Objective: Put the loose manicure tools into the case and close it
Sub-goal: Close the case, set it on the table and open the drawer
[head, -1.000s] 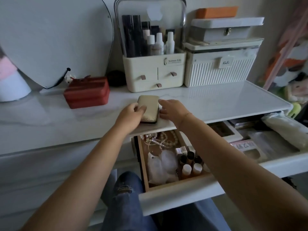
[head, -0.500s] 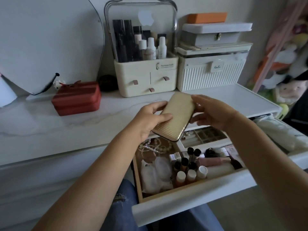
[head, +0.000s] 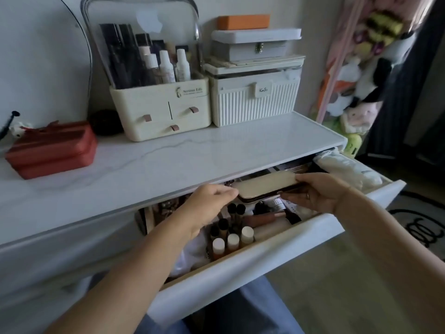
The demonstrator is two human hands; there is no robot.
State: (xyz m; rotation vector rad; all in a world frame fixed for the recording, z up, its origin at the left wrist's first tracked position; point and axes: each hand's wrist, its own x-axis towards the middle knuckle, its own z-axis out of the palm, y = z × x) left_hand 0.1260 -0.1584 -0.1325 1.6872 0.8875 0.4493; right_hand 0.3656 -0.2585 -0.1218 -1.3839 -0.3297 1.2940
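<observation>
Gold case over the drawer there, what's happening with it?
A person holds the closed case level between both hands, left hand on its left end, right hand gripping its right end, just above the open drawer by the tabletop edge. Beneath it in the drawer stand small bottles. No loose manicure tools are visible.

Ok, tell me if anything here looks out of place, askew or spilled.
Nothing spilled or damaged. The drawer hangs open, crammed with small bottles standing upright. The closed case is held level over it, left hand and right hand at its ends.
</observation>
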